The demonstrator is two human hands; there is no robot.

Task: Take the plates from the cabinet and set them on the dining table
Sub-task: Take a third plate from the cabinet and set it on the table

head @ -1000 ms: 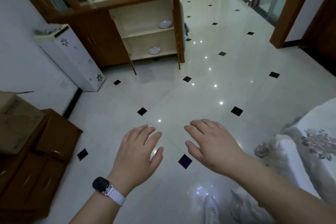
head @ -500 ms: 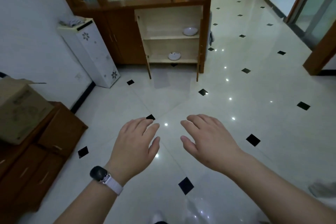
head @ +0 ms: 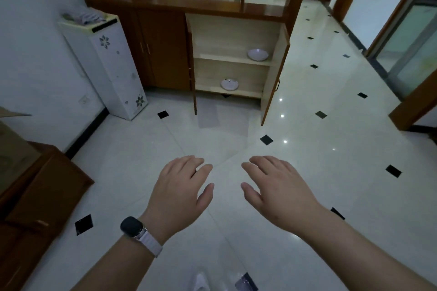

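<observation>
Plates: one on upper shelf (head: 257, 54), one on lower shelf (head: 229, 84) of open cabinet (head: 233, 40), now nearer and centred. Left hand (head: 181, 192) and right hand (head: 275, 192) held open, empty. Retrieval judged imminent.

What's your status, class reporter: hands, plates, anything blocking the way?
Left hand and right hand open, empty. Two plates on cabinet shelves, doors open. Floor path clear.

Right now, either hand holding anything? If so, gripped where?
Nothing held. Left hand and right hand are both open, palms down, over bare floor. Both plates sit in the open cabinet: upper-shelf plate, lower-shelf plate.
</observation>
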